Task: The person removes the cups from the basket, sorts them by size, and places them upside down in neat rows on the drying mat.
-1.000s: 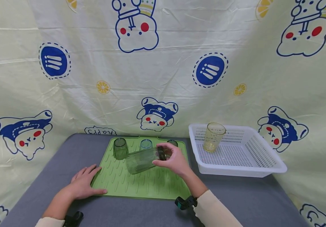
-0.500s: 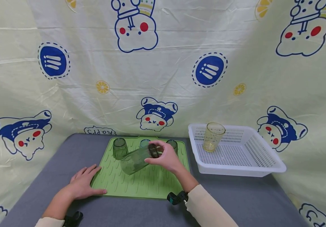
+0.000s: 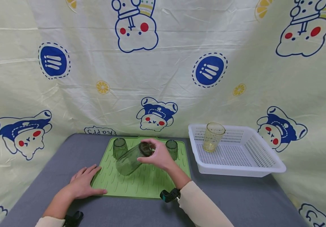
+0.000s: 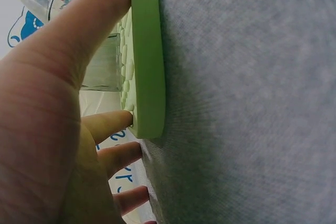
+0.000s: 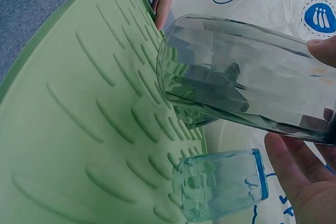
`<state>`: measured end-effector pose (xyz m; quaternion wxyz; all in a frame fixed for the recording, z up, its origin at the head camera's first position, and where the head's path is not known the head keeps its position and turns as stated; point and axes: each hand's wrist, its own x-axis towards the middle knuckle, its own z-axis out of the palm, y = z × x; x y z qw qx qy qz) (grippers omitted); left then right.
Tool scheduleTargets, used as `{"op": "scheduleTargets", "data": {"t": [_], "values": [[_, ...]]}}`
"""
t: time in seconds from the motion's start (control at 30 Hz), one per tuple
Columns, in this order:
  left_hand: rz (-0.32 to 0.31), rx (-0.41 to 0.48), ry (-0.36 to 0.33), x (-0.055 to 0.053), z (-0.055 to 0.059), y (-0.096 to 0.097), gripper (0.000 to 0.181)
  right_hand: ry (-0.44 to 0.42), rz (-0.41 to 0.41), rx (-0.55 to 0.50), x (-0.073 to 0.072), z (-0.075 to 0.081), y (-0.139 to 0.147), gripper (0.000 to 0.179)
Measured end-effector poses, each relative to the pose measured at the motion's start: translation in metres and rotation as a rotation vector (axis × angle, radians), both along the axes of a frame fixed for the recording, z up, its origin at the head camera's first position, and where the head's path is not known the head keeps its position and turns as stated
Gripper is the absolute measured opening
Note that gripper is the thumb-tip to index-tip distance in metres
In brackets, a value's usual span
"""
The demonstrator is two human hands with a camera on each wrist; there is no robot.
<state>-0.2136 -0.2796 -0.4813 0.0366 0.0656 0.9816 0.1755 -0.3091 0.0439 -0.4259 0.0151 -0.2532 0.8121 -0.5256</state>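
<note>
My right hand grips a tall green drinking glass near its thick dark base. The glass is tilted, its wide mouth pointing down and left over a green drying mat. In the right wrist view, the thumb and fingers lie on opposite sides of the glass near its base. A small blue glass stands on the mat close below it; the hand hides it in the head view. My left hand rests with spread fingers at the mat's left front corner, its thumb on the mat's edge.
Two smaller green glasses stand at the back of the mat, one at left and one at right. Right of the mat is a white plastic basket holding a yellowish glass. A grey cloth covers the table; a printed curtain hangs behind.
My right hand has moved left with the tall green glass, which now tilts more steeply. The right-hand green glass at the back has come into fuller view. My left hand has stayed put.
</note>
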Motion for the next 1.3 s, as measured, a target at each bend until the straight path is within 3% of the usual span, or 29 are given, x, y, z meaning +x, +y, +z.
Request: {"op": "scheduleTargets", "data": {"t": [0.5, 1.3], "values": [[0.005, 0.011, -0.013, -0.001, 0.001, 0.000, 0.111, 0.020, 0.023, -0.038, -0.003, -0.002, -0.014, 0.066], [0.006, -0.013, -0.026, -0.001, 0.004, 0.002, 0.111, 0.048, 0.031, 0.016, -0.003, -0.006, -0.031, 0.068]]}}
